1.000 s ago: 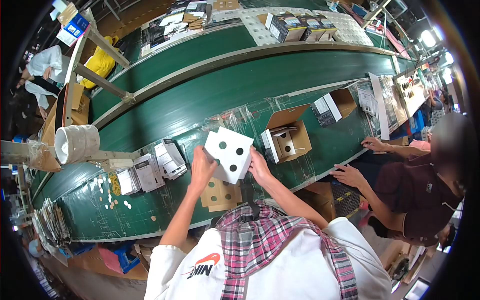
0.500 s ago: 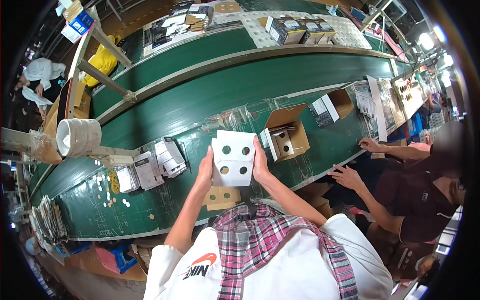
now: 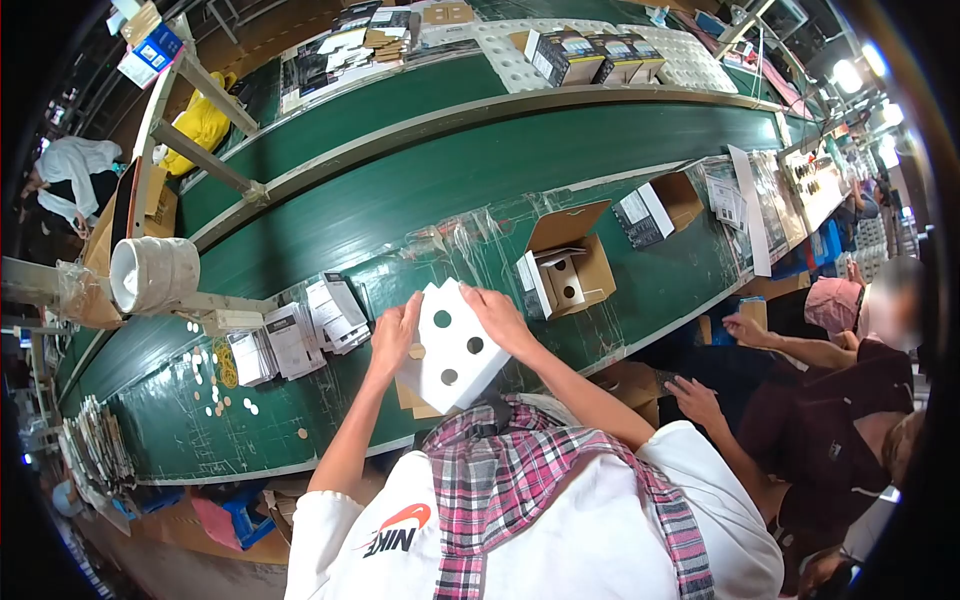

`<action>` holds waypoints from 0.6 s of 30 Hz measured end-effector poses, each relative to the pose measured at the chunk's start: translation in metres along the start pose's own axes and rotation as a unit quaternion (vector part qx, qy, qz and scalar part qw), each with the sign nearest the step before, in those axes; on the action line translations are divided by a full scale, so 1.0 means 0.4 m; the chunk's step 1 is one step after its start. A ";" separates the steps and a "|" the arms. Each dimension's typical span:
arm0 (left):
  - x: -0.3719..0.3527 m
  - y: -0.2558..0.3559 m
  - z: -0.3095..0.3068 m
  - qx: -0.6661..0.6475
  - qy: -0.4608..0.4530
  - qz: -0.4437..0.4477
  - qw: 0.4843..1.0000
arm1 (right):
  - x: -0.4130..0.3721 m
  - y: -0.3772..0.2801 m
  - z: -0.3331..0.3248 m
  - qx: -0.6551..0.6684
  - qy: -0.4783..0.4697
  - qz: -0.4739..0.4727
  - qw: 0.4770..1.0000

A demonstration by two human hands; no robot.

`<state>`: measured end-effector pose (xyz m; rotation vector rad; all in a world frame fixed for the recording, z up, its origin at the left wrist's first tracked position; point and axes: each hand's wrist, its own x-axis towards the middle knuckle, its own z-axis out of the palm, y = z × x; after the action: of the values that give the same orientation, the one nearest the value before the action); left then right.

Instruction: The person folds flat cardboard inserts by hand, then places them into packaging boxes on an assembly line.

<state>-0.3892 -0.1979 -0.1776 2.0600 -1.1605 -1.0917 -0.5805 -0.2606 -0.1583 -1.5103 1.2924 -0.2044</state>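
Between my hands is a white cardboard insert (image 3: 452, 338) with several round holes, turned at an angle above the bench. My left hand (image 3: 395, 337) grips its upper left edge. At the upper right edge, my right hand (image 3: 497, 320) has its fingers closed on the same insert. A brown cardboard piece (image 3: 413, 402) lies mostly hidden under it. To the right of my hands stands an open carton (image 3: 597, 268) with its flap raised and a holed insert inside.
Another open box (image 3: 645, 222) sits farther right. Stacks of printed leaflets (image 3: 292, 340), a yellow rubber-band bundle (image 3: 229, 366) and white discs (image 3: 251, 407) lie left. A white tape roll (image 3: 155, 275) hangs at the left post. A co-worker's hand (image 3: 692, 398) is near the bench's right edge.
The white insert has turned from nearly upright to a slanted position, and my hands have shifted toward its upper edges. The co-worker's hands have moved down, away from the bench.
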 end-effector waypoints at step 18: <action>-0.041 -0.239 0.005 -0.130 0.153 0.046 0.979 | 0.185 0.093 0.045 0.528 0.098 0.085 0.840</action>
<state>-0.3539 -0.1371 -0.2442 1.8682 -0.8990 -0.8003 -0.5610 -0.3015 -0.2298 -0.4239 1.1358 -0.8227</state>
